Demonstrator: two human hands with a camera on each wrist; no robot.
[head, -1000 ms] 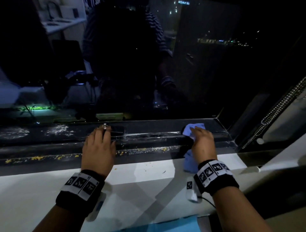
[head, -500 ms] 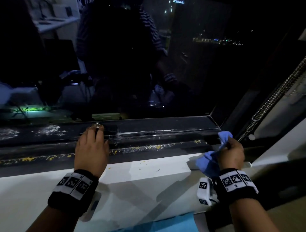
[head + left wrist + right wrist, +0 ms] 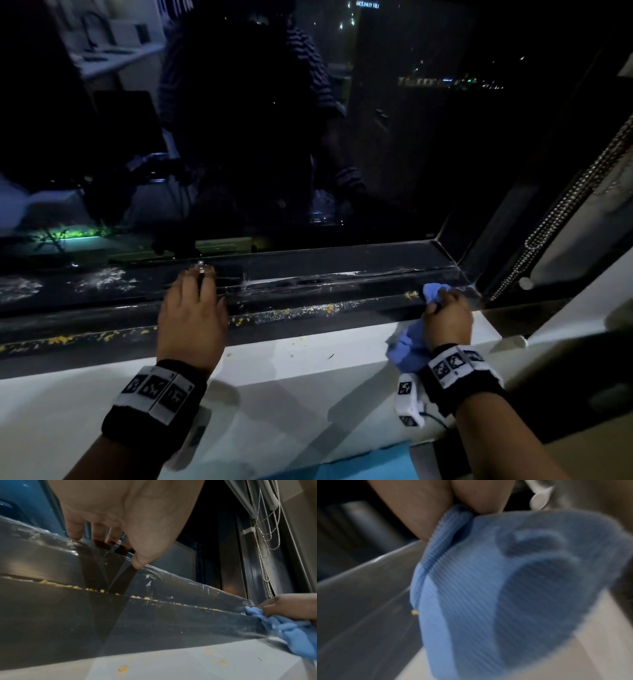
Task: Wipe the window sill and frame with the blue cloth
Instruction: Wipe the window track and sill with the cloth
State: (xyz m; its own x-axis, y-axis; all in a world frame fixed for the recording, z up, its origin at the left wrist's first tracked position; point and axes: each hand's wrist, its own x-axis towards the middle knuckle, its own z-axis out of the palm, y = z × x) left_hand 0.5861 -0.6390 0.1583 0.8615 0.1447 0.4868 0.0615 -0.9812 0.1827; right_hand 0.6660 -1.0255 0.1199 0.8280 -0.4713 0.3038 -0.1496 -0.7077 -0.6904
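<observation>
The right hand (image 3: 447, 318) is bunching the blue cloth (image 3: 407, 349) in a tight grip at the frame's (image 3: 342, 294) right corner; the crumb-strewn channel is running lengthwise leftward from the grip, toward the flat, empty left hand (image 3: 191, 315).

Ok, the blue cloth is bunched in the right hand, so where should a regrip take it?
Probably the loose tail of the blue cloth, taken from the room side. It hangs free below the right hand over the white sill, while the front wad is pinned against the dark frame near the corner.
</observation>
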